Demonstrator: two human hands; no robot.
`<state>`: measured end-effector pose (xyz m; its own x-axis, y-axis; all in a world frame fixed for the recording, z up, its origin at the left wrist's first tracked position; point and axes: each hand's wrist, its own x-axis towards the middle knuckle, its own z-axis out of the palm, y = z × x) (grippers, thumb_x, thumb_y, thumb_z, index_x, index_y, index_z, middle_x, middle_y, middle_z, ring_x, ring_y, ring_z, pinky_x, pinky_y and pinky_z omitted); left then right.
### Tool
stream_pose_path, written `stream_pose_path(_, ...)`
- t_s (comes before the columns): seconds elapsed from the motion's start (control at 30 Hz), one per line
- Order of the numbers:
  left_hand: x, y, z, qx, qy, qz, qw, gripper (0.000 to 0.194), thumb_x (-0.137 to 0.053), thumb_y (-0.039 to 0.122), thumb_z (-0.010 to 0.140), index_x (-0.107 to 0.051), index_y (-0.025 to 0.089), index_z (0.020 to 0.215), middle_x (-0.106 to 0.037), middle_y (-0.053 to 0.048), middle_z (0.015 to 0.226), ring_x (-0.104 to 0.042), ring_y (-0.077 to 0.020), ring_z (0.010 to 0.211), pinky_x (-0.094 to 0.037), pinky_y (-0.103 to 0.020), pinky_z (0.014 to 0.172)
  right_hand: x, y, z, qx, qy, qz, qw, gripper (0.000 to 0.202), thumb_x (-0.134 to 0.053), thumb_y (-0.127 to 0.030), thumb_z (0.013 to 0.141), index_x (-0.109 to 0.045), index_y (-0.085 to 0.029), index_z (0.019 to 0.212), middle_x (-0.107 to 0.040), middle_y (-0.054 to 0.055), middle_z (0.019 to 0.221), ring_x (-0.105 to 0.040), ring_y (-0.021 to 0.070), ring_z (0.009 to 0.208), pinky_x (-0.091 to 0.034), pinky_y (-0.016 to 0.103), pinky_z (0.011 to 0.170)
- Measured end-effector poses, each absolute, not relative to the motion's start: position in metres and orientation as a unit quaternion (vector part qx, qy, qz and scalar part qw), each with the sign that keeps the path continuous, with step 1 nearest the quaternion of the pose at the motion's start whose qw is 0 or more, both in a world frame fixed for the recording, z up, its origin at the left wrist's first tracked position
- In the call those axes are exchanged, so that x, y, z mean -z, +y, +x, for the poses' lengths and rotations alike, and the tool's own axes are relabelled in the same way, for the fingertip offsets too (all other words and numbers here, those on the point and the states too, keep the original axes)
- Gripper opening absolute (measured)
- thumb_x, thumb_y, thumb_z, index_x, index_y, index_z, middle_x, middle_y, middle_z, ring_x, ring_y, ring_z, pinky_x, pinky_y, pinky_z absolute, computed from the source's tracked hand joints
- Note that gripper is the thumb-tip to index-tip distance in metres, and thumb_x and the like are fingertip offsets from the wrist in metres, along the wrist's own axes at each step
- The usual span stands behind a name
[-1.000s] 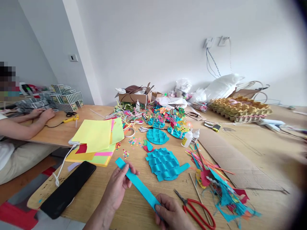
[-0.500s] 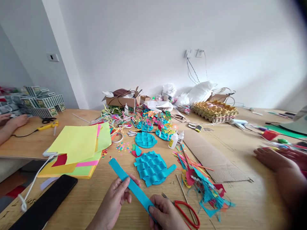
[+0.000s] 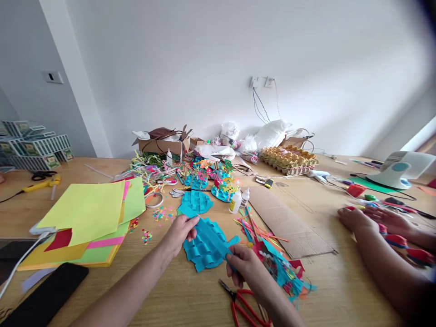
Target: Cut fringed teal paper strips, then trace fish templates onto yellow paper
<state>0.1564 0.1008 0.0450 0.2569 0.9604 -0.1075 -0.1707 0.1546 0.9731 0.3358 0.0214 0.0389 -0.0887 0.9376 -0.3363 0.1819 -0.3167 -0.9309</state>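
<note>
Nearby lie pliers (image 3: 233, 296); left fingers (image 3: 186, 226) and right fingers (image 3: 235, 260) pinch a blue strip (image 3: 213, 236), partly hiding woven piece (image 3: 199, 254).

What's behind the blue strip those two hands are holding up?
Behind the blue strip is a woven blue piece, its raised bands showing on both sides. What lies directly behind the strip is covered and can't be seen.
</note>
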Motion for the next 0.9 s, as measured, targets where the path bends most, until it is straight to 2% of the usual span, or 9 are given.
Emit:
stream_pose_path(0.1, -0.042, 0.134, 0.179, -0.425, 0.420, 0.484, 0.639, 0.020, -0.060, 0.029, 0.078, -0.054, 0.013, 0.068, -0.050, 0.006, 0.049, -0.041, -0.0047, 0.037, -0.031, -0.017, 0.037, -0.042, 0.037, 0.348, -0.546, -0.473, -0.597, 0.349, 0.023, -0.048, -0.041, 0.062, -0.041, -0.019, 0.061, -0.053, -0.006, 0.046, -0.040, 0.0042, 0.031, -0.026, 0.017, 0.032)
stream_pose_path(0.17, -0.037, 0.151, 0.194, -0.411, 0.430, 0.485, 0.640, 0.016, -0.053, 0.027, 0.085, -0.056, 0.012, 0.081, -0.055, 0.004, 0.064, -0.047, -0.0057, 0.045, -0.040, -0.019, 0.041, -0.044, 0.043, 0.355, -0.540, -0.472, -0.601, 0.352, 0.022, -0.048, -0.040, 0.063, -0.041, -0.019, 0.060, -0.053, -0.006, 0.046, -0.041, 0.0041, 0.032, -0.027, 0.016, 0.032)
stream_pose_path(0.27, -0.030, 0.162, 0.210, -0.393, 0.435, 0.482, 0.651, 0.016, -0.051, 0.026, 0.086, -0.056, 0.012, 0.093, -0.058, -0.001, 0.079, -0.055, -0.0090, 0.057, -0.047, -0.023, 0.050, -0.046, 0.050, 0.361, -0.536, -0.472, -0.607, 0.349, 0.019, -0.047, -0.036, 0.065, -0.040, -0.019, 0.061, -0.053, -0.006, 0.045, -0.042, 0.0045, 0.032, -0.028, 0.016, 0.032)
stream_pose_path(0.63, -0.014, 0.146, 0.199, -0.415, 0.453, 0.438, 0.656, 0.009, -0.056, 0.020, 0.083, -0.056, 0.012, 0.079, -0.056, 0.003, 0.066, -0.054, -0.0084, 0.054, -0.043, -0.020, 0.047, -0.047, 0.068, 0.358, -0.622, -0.478, -0.548, 0.290, 0.020, -0.051, -0.037, 0.064, -0.044, -0.018, 0.065, -0.057, -0.005, 0.047, -0.042, 0.0041, 0.031, -0.027, 0.015, 0.031)
stream_pose_path(0.77, -0.011, 0.158, 0.202, -0.402, 0.469, 0.439, 0.652, 0.013, -0.053, 0.024, 0.085, -0.057, 0.012, 0.088, -0.058, 0.001, 0.075, -0.055, -0.0092, 0.057, -0.047, -0.023, 0.050, -0.049, 0.075, 0.356, -0.625, -0.471, -0.548, 0.296, 0.016, -0.049, -0.033, 0.066, -0.044, -0.018, 0.065, -0.058, -0.005, 0.047, -0.042, 0.0034, 0.030, -0.027, 0.014, 0.031)
stream_pose_path(0.9, -0.010, 0.177, 0.225, -0.382, 0.484, 0.452, 0.645, 0.022, -0.052, 0.027, 0.085, -0.055, 0.013, 0.103, -0.059, -0.005, 0.095, -0.059, -0.0146, 0.074, -0.051, -0.031, 0.063, -0.047, 0.085, 0.367, -0.612, -0.455, -0.569, 0.308, 0.011, -0.047, -0.025, 0.070, -0.043, -0.018, 0.062, -0.058, -0.005, 0.046, -0.041, 0.0030, 0.030, -0.027, 0.013, 0.030)
